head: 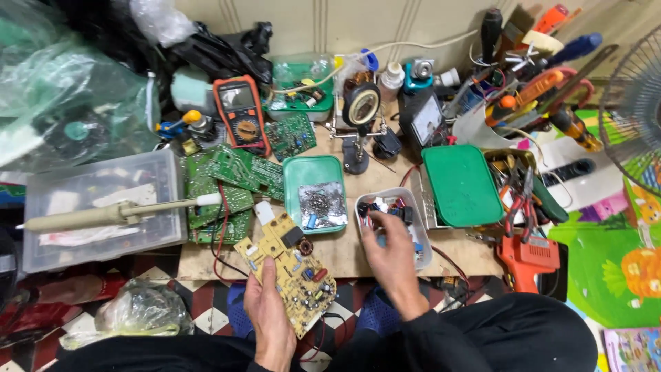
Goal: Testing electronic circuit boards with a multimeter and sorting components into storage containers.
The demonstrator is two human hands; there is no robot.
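My left hand (268, 313) holds a tan circuit board (289, 265) by its near edge, component side up, with a black coil and small capacitors on it. My right hand (394, 258) reaches into a small clear plastic tray (360, 201) of loose electronic parts, fingers bent down over the contents. Whether the fingers pinch a part is hidden. A red wire runs from the board's left side up toward the green boards.
Green circuit boards (227, 182) and a soldering iron (117, 213) lie left on a clear box. A green tray (296, 172), green lid (461, 186), orange multimeter (241, 114), magnifier stand (360, 110), orange tool (527, 258), tool cups and a fan (633, 117) crowd the wooden board.
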